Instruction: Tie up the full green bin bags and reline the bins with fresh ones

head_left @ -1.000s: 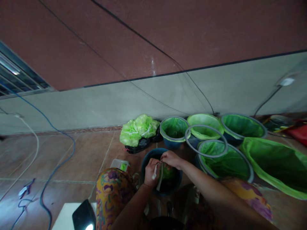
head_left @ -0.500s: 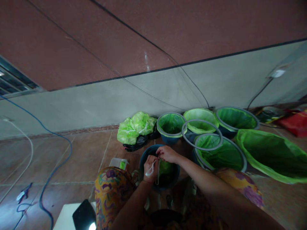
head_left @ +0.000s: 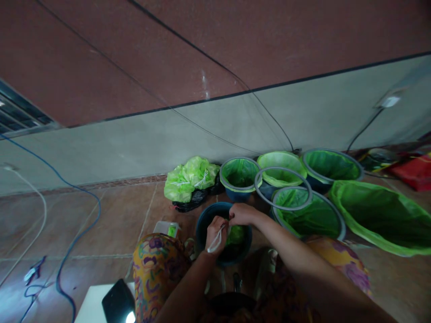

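Observation:
My left hand [head_left: 216, 233] is closed on a white drawstring [head_left: 216, 240], which loops across the back of the hand. Close beside it, my right hand [head_left: 241, 214] pinches near the same string. Both hands are over a dark blue bucket [head_left: 202, 224] between my knees. Inside the bucket, below the hands, shows light green plastic [head_left: 237, 235], partly hidden by them. The fingertips are too small to make out fully.
Several bins lined with green bags [head_left: 310, 215] stand on the right, a loose grey ring [head_left: 308, 190] resting over two. Tied green bags [head_left: 190, 177] lie by the wall. A clear box [head_left: 166, 228], a blue cable [head_left: 81, 229] and a black device [head_left: 118, 300] are left.
My right hand has moved slightly right, and my left hand has shifted a little right and turned. The string that hung down into the bucket no longer shows there.

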The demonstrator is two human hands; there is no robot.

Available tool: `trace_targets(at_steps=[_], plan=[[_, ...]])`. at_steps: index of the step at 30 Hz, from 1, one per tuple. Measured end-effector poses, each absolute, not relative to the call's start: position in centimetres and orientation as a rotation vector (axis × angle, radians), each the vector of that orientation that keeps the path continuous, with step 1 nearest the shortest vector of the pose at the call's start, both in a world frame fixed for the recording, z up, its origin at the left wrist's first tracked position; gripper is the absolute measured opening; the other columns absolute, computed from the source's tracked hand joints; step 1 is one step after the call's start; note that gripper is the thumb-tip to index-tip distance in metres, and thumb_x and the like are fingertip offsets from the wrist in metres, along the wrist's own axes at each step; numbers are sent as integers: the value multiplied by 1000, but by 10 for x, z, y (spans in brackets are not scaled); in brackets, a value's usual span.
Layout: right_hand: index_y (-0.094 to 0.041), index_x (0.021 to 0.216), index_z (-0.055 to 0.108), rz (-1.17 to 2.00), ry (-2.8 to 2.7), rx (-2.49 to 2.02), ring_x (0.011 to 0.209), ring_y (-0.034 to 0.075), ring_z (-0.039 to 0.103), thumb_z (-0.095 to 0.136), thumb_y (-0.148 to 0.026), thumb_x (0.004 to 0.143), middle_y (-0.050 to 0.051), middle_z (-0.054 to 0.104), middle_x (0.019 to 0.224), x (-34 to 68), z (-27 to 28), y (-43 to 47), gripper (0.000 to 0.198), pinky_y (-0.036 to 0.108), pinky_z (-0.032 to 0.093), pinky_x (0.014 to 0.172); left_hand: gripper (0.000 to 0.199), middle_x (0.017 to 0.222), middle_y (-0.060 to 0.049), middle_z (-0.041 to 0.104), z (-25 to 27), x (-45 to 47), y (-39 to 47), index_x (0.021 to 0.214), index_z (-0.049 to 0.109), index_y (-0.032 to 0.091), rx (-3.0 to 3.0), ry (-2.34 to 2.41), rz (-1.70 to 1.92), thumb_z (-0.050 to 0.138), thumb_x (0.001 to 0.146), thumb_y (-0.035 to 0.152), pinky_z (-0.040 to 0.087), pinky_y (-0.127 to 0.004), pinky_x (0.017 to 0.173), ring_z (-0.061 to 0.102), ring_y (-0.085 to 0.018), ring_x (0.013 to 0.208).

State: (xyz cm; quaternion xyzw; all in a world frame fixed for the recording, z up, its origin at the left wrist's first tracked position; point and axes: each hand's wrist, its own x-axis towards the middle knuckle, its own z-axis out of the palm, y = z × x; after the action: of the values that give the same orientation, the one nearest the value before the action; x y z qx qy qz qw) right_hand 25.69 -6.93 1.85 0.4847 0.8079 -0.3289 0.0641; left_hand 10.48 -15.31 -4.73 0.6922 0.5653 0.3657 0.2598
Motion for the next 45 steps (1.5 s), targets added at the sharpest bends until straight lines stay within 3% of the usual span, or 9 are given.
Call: trace_targets(at_steps=[11, 20, 28, 33, 36, 40, 43, 45], plan=[[-20, 69, 76, -976, 2474, 1561, 61, 13, 58, 64, -36, 76, 2, 67, 63, 282, 32, -57, 21, 23, 33, 54, 17, 76, -2, 62, -48, 86, -149, 73, 63, 19, 1835, 1646, 1011, 51, 85, 21, 46, -25, 73, 59, -13, 75], [-18, 66, 75, -927, 2353, 1753, 73, 20, 64, 70, -38, 74, 9, 69, 70, 289, 16, -56, 22, 25, 41, 63, 21, 73, -5, 60, -17, 70, -153, 72, 62, 20, 2176, 1802, 598, 50, 88, 25, 40, -27, 65, 56, -15, 69], [-19, 67, 75, -878, 2432, 1724, 67, 18, 63, 64, -36, 77, 7, 69, 68, 284, 26, -61, 22, 25, 37, 58, 30, 73, -2, 60, -11, 78, -145, 50, 52, 18, 1487, 1536, 979, 60, 76, 32, 44, -25, 64, 57, -13, 70], [-17, 65, 70, -1343, 2518, 1567, 51, 10, 51, 59, -37, 79, -1, 57, 51, 283, 34, -62, 27, 21, 32, 50, 40, 59, 2, 55, -5, 91, -141, 55, 49, 17, 895, 1315, 1004, 63, 72, 50, 33, -21, 45, 43, -6, 45], [-15, 67, 67, -1692, 2509, 1392, 48, 8, 46, 57, -41, 81, -3, 55, 51, 281, 38, -64, 31, 19, 31, 47, 36, 58, 3, 52, -4, 94, -139, 63, 54, 16, 865, 1253, 1018, 69, 66, 48, 37, -21, 49, 46, -7, 50], [-14, 67, 65, -1864, 2575, 1173, 47, 6, 43, 55, -45, 83, -3, 55, 54, 271, 43, -71, 36, 18, 28, 44, 31, 70, 2, 58, -7, 93, -137, 83, 64, 15, 1099, 1201, 957, 76, 60, 32, 41, -21, 61, 51, -9, 63], [-13, 70, 66, -2010, 2587, 1118, 49, 6, 44, 54, -47, 85, -2, 57, 57, 261, 43, -73, 38, 17, 30, 45, 21, 66, 2, 55, -9, 94, -136, 79, 64, 15, 1321, 1223, 878, 67, 72, 35, 38, -21, 60, 47, -9, 61], [-13, 78, 67, -2187, 2498, 1268, 50, 6, 46, 46, -49, 89, 1, 61, 63, 255, 40, -73, 44, 17, 34, 46, 26, 61, 3, 50, -10, 95, -137, 74, 62, 16, 1413, 1268, 855, 57, 81, 41, 36, -22, 57, 44, -9, 57]])
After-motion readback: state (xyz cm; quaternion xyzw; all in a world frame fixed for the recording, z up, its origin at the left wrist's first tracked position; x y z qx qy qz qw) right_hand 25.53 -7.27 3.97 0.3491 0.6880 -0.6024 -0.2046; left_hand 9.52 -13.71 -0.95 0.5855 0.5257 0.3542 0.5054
